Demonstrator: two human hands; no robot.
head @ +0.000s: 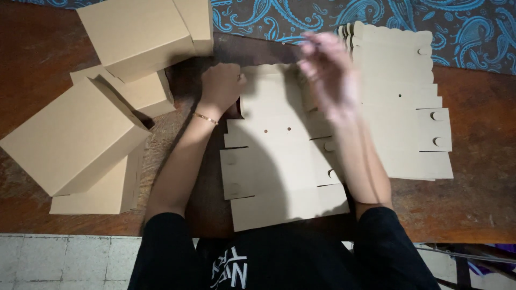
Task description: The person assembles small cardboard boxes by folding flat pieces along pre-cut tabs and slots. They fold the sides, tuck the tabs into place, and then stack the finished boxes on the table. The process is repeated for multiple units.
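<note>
While the flat box blank [279,161] lies on the bench [478,204] straight ahead, long axis running away from the person, left hand [221,86] fists its far-left corner; right hand [325,70], blurred above far edge, grip unclear.

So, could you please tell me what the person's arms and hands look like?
Both arms are bare below short black sleeves. The left hand has a thin gold bracelet at its wrist. The right hand is motion-blurred; no jewellery can be made out on it.
</note>
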